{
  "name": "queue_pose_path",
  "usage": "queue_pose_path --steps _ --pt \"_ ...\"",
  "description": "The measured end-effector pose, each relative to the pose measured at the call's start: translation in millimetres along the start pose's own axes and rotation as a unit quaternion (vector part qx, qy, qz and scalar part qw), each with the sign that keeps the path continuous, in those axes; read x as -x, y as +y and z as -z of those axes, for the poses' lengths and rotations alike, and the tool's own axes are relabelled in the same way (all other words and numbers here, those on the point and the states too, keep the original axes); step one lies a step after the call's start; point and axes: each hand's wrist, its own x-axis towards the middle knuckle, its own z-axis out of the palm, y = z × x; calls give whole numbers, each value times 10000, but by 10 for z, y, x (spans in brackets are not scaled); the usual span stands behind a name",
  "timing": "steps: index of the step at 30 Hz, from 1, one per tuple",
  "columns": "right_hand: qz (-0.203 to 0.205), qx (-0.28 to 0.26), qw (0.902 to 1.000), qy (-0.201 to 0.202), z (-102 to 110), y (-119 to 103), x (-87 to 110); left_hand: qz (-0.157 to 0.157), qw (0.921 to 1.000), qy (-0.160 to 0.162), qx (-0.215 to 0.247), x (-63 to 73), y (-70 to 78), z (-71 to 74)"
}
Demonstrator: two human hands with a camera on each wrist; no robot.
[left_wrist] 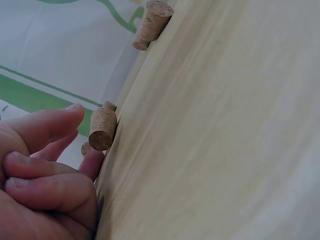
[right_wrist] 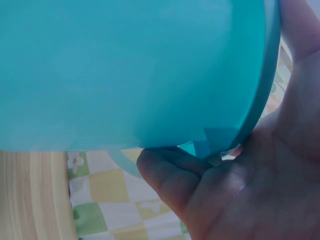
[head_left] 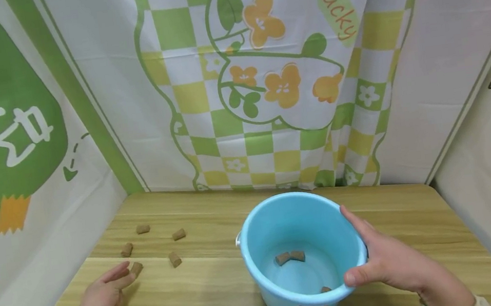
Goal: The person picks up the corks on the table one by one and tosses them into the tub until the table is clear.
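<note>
A light-blue bucket (head_left: 308, 294) stands on the table, with three corks inside, one of them a cork (head_left: 297, 256) on its floor. My right hand (head_left: 387, 261) grips the bucket's right rim, thumb at the near side and fingers on the outside. In the right wrist view the bucket wall (right_wrist: 125, 75) fills much of the picture. At the left, my left hand (head_left: 103, 298) reaches to a cork (head_left: 136, 269), its foremost fingers extended around that cork and the others bent. The left wrist view has this cork (left_wrist: 102, 127) just beyond the fingertips, not visibly pinched.
Several more corks lie on the wooden table (head_left: 216, 286) beyond the left hand, among them a cork (head_left: 175, 259) and a farther cork (head_left: 143, 229). A patterned curtain (head_left: 282, 148) hangs along the back edge, and printed cloth walls flank both sides.
</note>
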Motion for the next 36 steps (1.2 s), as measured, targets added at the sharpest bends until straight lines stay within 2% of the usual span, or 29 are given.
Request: queue_pose_path --steps 3,11,18,24,28,33,36 --pt "-12 -13 10000 -16 1 6 -3 4 10000 80 28 -19 -21 -4" --pt "-56 -208 9997 -79 3 12 -5 -179 9990 247 -327 -106 -44 -30" --pt "-115 -154 9998 -62 6 -6 -2 -250 9932 544 -1002 -161 -55 -57" --pt "-78 -228 9997 -94 5 -3 -3 -251 9902 578 -1242 -145 -21 -63" --pt "-123 -215 9996 -109 4 -4 0 -198 9899 458 -1325 -142 -20 -62" --pt "-157 -256 9995 -135 7 -15 3 -289 9881 375 -1465 -141 -12 -73" --pt "-155 -254 9995 -138 8 -15 1 -313 9874 456 -1483 -127 2 -92"
